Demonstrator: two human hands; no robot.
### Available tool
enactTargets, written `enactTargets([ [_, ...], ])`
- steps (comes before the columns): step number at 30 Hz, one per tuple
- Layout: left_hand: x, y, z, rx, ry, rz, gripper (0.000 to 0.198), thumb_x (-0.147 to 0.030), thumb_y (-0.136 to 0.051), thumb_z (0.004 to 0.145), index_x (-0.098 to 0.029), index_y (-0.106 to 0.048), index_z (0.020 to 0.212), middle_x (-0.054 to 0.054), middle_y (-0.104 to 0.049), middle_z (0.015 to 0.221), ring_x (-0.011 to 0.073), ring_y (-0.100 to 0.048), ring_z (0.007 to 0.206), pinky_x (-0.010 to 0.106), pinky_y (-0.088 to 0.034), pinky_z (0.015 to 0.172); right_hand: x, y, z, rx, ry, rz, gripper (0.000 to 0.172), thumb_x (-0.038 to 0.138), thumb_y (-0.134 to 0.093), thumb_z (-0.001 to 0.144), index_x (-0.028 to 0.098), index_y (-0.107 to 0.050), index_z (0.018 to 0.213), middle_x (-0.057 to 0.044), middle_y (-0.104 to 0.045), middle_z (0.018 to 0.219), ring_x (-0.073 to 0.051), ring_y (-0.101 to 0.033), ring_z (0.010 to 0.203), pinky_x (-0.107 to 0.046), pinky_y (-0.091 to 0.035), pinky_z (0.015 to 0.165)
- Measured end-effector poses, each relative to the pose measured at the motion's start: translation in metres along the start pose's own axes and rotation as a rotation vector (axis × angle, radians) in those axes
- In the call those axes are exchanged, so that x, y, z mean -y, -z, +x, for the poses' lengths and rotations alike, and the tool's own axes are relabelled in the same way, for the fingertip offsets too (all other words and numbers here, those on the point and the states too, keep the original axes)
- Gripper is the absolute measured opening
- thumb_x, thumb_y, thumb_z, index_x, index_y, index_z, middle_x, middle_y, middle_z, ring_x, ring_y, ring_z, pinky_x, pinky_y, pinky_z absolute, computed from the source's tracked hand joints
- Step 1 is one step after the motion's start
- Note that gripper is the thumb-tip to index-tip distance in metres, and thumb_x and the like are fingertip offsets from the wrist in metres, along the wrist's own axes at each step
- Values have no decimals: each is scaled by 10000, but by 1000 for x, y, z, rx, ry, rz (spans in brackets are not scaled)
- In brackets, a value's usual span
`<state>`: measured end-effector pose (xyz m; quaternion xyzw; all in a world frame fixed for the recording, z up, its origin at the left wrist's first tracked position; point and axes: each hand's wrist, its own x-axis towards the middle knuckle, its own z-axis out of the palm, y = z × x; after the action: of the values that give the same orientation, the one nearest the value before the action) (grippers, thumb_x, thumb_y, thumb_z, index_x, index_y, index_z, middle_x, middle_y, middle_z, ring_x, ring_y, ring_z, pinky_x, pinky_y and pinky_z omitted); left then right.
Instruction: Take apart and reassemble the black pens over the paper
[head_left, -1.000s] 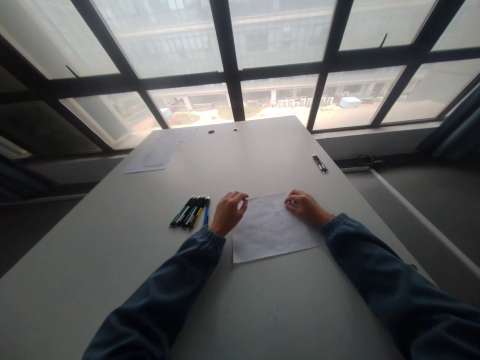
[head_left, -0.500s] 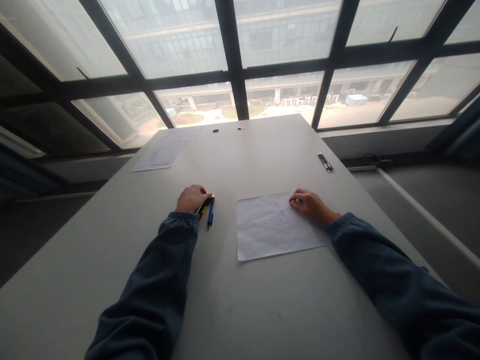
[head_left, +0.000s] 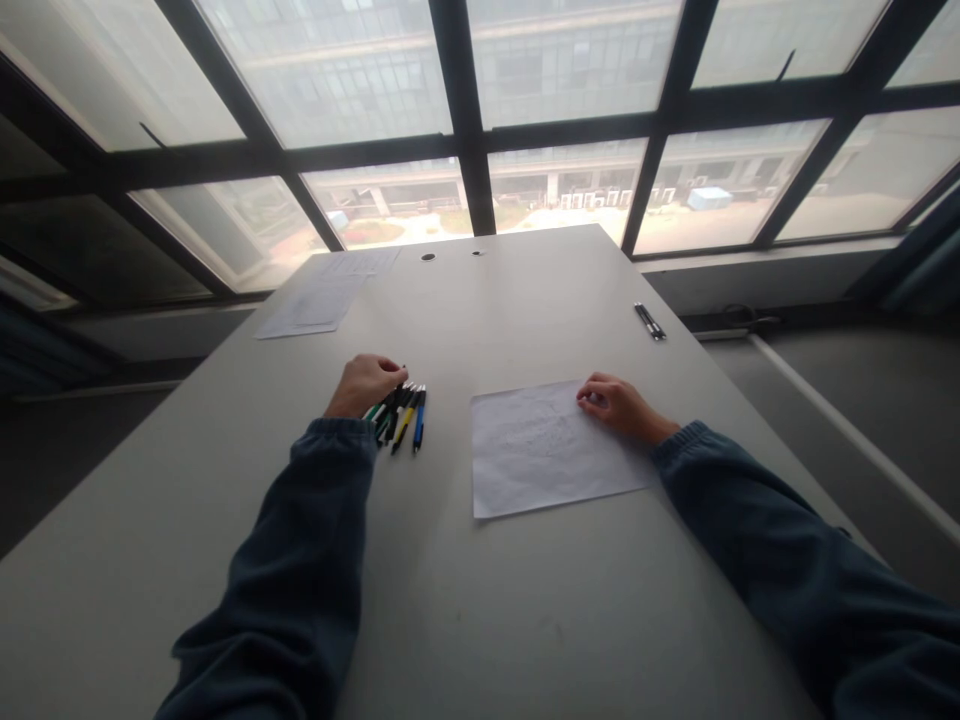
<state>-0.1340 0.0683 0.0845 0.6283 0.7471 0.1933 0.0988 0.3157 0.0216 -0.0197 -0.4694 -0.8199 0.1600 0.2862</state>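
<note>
Several pens lie side by side on the table in a loose fan, among them a blue pen [head_left: 420, 420] and a yellow pen [head_left: 405, 420]. My left hand [head_left: 366, 384] is over the upper left of this group, thumb and fingertips pinched on a dark pen [head_left: 403, 376], most of which is hidden. A white sheet of paper [head_left: 525, 460] with faint drawn lines lies to the right. On its upper right part rests my right hand [head_left: 619, 405], fingers curled together; whether anything is inside them is hidden.
Two dark pens [head_left: 649, 322] lie near the table's right edge. More paper sheets [head_left: 311, 305] are at the far left. Two round holes, one being a cable hole [head_left: 427, 257], sit near the far end of the white table [head_left: 480, 610]. Windows [head_left: 570, 185] stand beyond.
My left hand has shifted left and slightly up, uncovering more of the pens. My right hand stays at the same spot on the paper.
</note>
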Motion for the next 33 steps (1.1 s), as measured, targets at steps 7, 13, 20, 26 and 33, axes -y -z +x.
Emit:
enactTargets([
  [7,-44,35,-37,17,-97,-587,510,-407,-748,668,-122,-762,1091,48,-712,736,138,-573,606,243,-475,570,5,-6,1,-25,-3,-43,103,233,-650,883,212,-737,935,-42,-672,953,-162,-610,800,-276,-466,762],
  [13,-76,4,-56,153,-188,-789,404,-446,-790,712,-133,-777,967,59,-714,764,135,-601,639,264,-505,615,14,-13,6,-61,11,-88,100,242,-655,895,222,-736,951,-58,-684,965,-196,-621,872,-310,-474,800],
  [20,-95,-65,-88,0,-245,-1040,409,-496,-799,754,-131,-750,931,68,-738,770,162,-674,699,307,-554,696,38,-19,8,-312,-68,480,208,281,-551,938,215,-718,1044,-38,-708,886,-165,-637,775,-288,-494,677],
  [26,-92,-103,-115,-7,-227,-1152,373,-457,-837,742,-135,-767,916,67,-751,744,169,-694,689,329,-573,715,51,-26,3,-333,-119,833,246,407,-681,874,200,-727,998,-11,-684,743,-133,-577,614,-278,-482,568],
  [33,-80,-118,-107,3,-296,-1070,369,-450,-848,726,-155,-801,942,95,-787,880,193,-720,771,340,-597,770,49,-27,3,-404,-184,798,255,394,-782,793,185,-757,936,11,-657,657,-122,-577,577,-268,-482,549],
])
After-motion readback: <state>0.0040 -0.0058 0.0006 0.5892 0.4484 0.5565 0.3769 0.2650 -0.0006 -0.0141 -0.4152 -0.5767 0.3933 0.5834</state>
